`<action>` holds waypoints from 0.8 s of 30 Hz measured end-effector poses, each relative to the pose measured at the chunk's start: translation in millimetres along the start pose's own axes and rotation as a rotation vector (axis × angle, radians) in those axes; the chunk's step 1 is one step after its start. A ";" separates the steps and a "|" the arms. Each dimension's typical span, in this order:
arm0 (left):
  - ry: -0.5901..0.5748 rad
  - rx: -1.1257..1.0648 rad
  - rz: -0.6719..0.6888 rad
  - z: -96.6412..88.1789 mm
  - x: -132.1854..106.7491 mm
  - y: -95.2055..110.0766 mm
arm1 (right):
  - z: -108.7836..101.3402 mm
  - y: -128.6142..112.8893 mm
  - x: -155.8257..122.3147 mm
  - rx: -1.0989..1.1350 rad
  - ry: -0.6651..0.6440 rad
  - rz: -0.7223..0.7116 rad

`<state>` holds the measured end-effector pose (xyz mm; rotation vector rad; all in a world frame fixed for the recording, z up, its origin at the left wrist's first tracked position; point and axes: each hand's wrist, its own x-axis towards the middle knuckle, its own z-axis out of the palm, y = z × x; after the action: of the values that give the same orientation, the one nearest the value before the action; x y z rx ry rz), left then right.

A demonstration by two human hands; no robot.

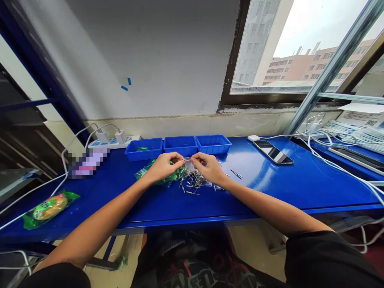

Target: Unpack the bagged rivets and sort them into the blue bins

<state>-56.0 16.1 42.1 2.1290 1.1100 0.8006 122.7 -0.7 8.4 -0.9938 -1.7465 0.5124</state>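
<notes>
Thumb and forefinger of my left hand point(163, 166) are pressed together, as are those of my right hand point(211, 169); I cannot tell what they pinch. Rivet-like metal pins point(195, 181) lie loosely heaped just on the near side, on the blue table point(168, 209), right of the green plastic point(179, 174). Judged light, stiff and slick; best taken mid-shank between fingertips.

1 head-worn view from near above the blue table point(315, 182), forward and down, wall point(168, 60) beyond
</notes>
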 end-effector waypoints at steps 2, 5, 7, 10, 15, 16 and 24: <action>-0.017 -0.019 -0.004 -0.3 0.8 -1.7 | 0.2 -0.6 -0.4 -0.009 0.005 -0.014; -0.044 -0.026 -0.002 -1.3 2.0 -4.9 | 0.3 -0.8 -0.6 -0.011 0.015 -0.029; -0.071 -0.018 0.005 -1.9 2.3 -6.5 | 0.1 -0.4 -0.6 -0.016 0.024 -0.033; -0.108 -0.015 0.018 -2.0 1.8 -7.6 | -0.1 0.5 -0.3 -0.018 0.029 -0.039; -0.093 -0.047 0.040 -0.8 1.0 -7.1 | 0.4 0.5 0.5 -0.009 0.022 -0.059; -0.080 -0.047 0.038 -0.8 1.0 -6.7 | 0.6 0.1 0.7 -0.007 0.022 -0.061; -0.037 -0.102 -0.001 -2.1 0.2 -2.8 | 2.5 -2.8 1.2 -0.026 0.016 -0.076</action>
<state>-58.8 18.0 41.5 2.0501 1.0298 0.7971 119.2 -1.0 10.2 -0.9434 -1.7735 0.4324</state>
